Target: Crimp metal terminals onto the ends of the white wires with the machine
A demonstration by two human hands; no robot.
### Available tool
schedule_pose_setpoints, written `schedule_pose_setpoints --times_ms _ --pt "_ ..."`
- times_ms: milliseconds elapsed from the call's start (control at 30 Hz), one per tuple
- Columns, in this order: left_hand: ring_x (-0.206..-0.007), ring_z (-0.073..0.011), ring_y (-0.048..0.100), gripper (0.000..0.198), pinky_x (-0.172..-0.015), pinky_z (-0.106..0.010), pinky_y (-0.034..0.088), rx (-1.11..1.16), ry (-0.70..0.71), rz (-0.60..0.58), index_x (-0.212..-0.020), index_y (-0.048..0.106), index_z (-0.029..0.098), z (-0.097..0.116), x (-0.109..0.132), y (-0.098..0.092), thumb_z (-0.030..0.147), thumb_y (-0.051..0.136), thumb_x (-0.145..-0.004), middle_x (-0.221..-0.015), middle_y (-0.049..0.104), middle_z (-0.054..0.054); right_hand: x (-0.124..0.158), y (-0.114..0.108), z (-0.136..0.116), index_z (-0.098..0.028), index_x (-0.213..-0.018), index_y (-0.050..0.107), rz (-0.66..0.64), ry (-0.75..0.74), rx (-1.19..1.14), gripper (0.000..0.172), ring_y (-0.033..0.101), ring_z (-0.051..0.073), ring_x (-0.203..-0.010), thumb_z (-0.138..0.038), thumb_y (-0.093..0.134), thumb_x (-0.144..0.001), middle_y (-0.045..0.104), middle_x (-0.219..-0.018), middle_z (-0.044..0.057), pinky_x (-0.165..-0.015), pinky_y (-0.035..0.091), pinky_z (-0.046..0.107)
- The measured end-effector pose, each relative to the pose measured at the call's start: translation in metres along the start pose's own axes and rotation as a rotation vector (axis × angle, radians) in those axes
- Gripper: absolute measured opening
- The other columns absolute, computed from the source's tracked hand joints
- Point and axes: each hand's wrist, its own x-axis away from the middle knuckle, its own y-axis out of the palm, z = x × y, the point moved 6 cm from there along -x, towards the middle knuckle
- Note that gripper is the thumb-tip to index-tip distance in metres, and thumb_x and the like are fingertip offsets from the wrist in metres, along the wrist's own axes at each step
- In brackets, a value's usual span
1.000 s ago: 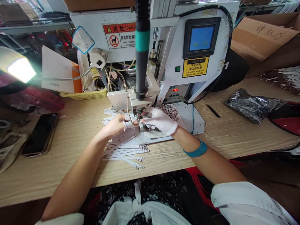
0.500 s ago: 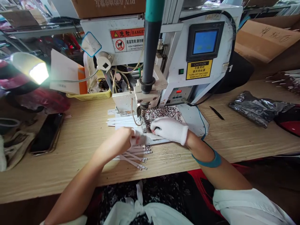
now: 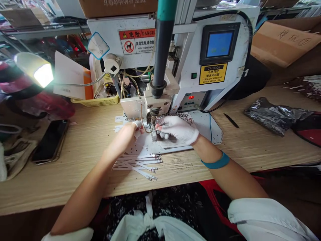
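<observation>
Machine head (image 3: 153, 114): left hand (image 3: 126, 134) has moved up beside right hand (image 3: 178, 130).

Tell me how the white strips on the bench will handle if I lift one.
The white strips probably feel light and fairly stiff, since they lie straight without drooping. Being flat, they likely won't roll.
</observation>
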Motion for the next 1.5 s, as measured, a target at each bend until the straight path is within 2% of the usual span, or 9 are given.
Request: schedule_pose_setpoints --times_ms 167,267,467,700,900,1100,1233,1367,1500 --pt "-0.085 -0.0207 0.057 0.021 -0.075 -0.029 0.046 0.067 0.191 -0.153 -0.082 0.066 0.014 0.005 0.007 0.0 0.014 0.048 -0.072 -0.095 0.061 -0.009 -0.001 0.001 0.002 -0.012 -0.079 0.059 0.015 -0.009 -0.053 0.009 0.05 0.006 -0.048 -0.013 0.063 -0.071 0.058 -0.064 0.0 -0.04 0.041 0.018" --pt "-0.083 -0.0199 0.057 0.018 -0.075 -0.028 0.046 0.075 0.231 -0.239 -0.07 0.064 0.014 0.007 0.009 0.007 0.009 0.047 -0.066 -0.09 0.061 -0.009 -0.001 0.0 0.002 -0.012 -0.079 0.058 0.018 -0.017 -0.063 0.009 0.05 0.007 -0.048 -0.014 0.063 -0.071 0.058 -0.063 0.0 -0.04 0.04 0.019" --pt "-0.07 -0.0177 0.055 0.019 -0.067 -0.027 0.044 0.113 0.12 -0.204 -0.074 0.064 0.015 0.002 0.004 0.005 0.019 0.045 -0.075 -0.076 0.064 -0.006 -0.002 0.001 0.004 -0.013 -0.081 0.057 0.034 -0.001 -0.085 0.016 0.048 0.006 -0.046 -0.017 0.066 -0.068 0.057 -0.065 -0.001 -0.036 0.036 0.017" --pt "-0.057 -0.013 0.045 0.035 -0.054 -0.023 0.034 0.267 0.075 -0.04 -0.072 0.062 0.013 -0.002 -0.004 -0.003 0.044 0.047 -0.081 -0.061 0.056 -0.001 -0.004 0.006 0.005 -0.014 -0.078 0.055 0.039 0.035 -0.038 0.015 0.044 0.004 -0.042 -0.014 0.064 -0.067 0.056 -0.064 -0.002 -0.032 0.03 0.015" --pt "-0.068 -0.0163 0.054 0.037 -0.064 -0.024 0.041 0.471 0.097 -0.045 -0.071 0.064 0.013 0.003 -0.002 -0.002 0.047 0.052 -0.077 -0.071 0.063 -0.003 -0.004 0.008 0.002 -0.014 -0.077 0.053 0.07 0.036 0.005 0.013 0.042 0.004 -0.04 -0.011 0.062 -0.069 0.053 -0.058 -0.004 -0.031 0.029 0.014" --pt "-0.054 -0.0114 0.043 0.035 -0.05 -0.021 0.032 0.616 -0.095 -0.105 -0.063 0.057 0.014 0.002 -0.003 0.008 0.048 0.058 -0.07 -0.057 0.051 0.002 -0.004 0.01 0.002 -0.015 -0.076 0.053 0.069 0.036 0.024 0.01 0.041 0.004 -0.04 -0.01 0.06 -0.07 0.048 -0.051 -0.006 -0.03 0.029 0.013" --pt "-0.061 -0.0135 0.049 0.031 -0.057 -0.023 0.038 0.693 -0.09 -0.123 -0.062 0.059 0.013 0.006 -0.007 0.015 0.044 0.063 -0.063 -0.062 0.056 0.0 -0.003 0.009 0.001 -0.015 -0.076 0.053 0.08 0.034 0.021 0.01 0.043 0.004 -0.039 -0.009 0.06 -0.07 0.05 -0.052 -0.006 -0.03 0.029 0.013" --pt "-0.065 -0.0142 0.054 0.027 -0.064 -0.024 0.042 0.776 -0.067 -0.144 -0.066 0.065 0.013 0.004 -0.009 0.021 0.04 0.063 -0.065 -0.067 0.063 -0.001 -0.003 0.009 0.002 -0.015 -0.076 0.053 0.078 0.038 0.012 0.011 0.043 0.004 -0.039 -0.009 0.06 -0.07 0.052 -0.053 -0.006 -0.031 0.03 0.014" --pt "-0.065 -0.0134 0.056 0.025 -0.063 -0.023 0.043 0.81 -0.062 -0.151 -0.069 0.069 0.013 -0.002 -0.011 0.024 0.037 0.066 -0.063 -0.071 0.068 -0.002 -0.003 0.009 0.002 -0.015 -0.077 0.053 0.072 0.043 0.012 0.011 0.043 0.004 -0.039 -0.008 0.06 -0.071 0.051 -0.053 -0.006 -0.03 0.029 0.013"
